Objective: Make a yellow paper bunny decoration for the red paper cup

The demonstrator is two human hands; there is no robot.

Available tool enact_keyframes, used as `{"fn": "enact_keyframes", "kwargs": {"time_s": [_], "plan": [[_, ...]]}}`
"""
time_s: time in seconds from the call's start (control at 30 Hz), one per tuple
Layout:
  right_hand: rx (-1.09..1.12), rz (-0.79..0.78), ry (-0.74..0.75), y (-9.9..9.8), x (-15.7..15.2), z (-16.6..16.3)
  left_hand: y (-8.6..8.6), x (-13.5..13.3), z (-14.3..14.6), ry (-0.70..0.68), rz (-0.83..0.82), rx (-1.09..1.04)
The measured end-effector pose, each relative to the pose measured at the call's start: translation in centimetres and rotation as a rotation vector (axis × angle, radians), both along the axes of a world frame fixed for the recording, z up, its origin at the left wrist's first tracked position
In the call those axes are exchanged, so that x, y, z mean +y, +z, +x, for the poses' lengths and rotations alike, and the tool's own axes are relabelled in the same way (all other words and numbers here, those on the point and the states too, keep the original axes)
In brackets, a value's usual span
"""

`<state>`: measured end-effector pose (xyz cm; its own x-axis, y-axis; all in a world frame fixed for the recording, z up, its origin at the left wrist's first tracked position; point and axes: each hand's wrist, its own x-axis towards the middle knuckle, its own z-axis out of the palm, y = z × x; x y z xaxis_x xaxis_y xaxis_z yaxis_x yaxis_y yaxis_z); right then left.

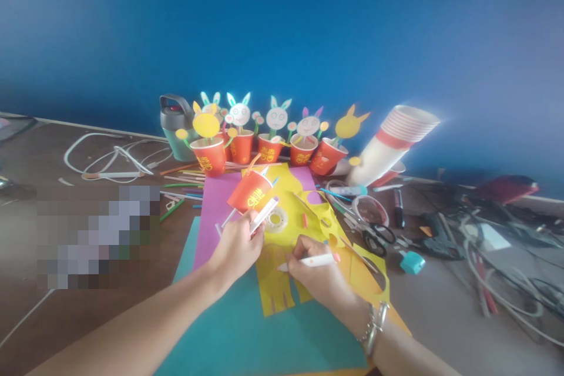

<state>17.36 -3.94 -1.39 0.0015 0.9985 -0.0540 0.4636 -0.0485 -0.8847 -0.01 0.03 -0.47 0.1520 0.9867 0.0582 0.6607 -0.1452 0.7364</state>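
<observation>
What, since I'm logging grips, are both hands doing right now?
Left hand: closed, holding a slim white object.
Right hand: closed, holding a white marker.

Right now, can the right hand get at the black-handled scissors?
Probably yes: the scissors lie to its right, with mostly flat yellow paper between. But the right hand holds a white marker, which it would likely need to put down first.

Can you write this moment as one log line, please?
left hand: holds white object | right hand: holds white marker over yellow paper | nearby: tilted red cup, tape roll | behind: decorated cups
</observation>
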Motion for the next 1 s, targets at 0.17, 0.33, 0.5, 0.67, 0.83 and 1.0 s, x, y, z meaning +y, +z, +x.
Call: {"fn": "enact_keyframes", "kwargs": {"time_s": [0.17,0.33,0.5,0.67,0.83,1.0], "plan": [[-0.004,0.003,0.007,-0.2,0.14,0.22,-0.09,0.01,-0.01,-0.001,0.008,-0.001],[-0.007,-0.007,0.005,-0.28,0.22,0.41,0.04,-0.07,-0.03,-0.003,-0.002,0.005],[0.017,-0.006,0.008,-0.17,0.08,0.18,0.03,-0.1,-0.06,0.003,0.006,0.009],[-0.034,-0.004,0.027,0.12,0.02,0.0,-0.07,-0.07,-0.08,0.0,0.005,0.014],[-0.08,-0.011,0.042,0.23,0.01,0.07,-0.07,-0.02,-0.04,-0.001,-0.006,0.014],[-0.027,-0.032,0.05,0.31,-0.04,0.06,0.11,-0.02,0.0,0.003,-0.01,0.009]]}}
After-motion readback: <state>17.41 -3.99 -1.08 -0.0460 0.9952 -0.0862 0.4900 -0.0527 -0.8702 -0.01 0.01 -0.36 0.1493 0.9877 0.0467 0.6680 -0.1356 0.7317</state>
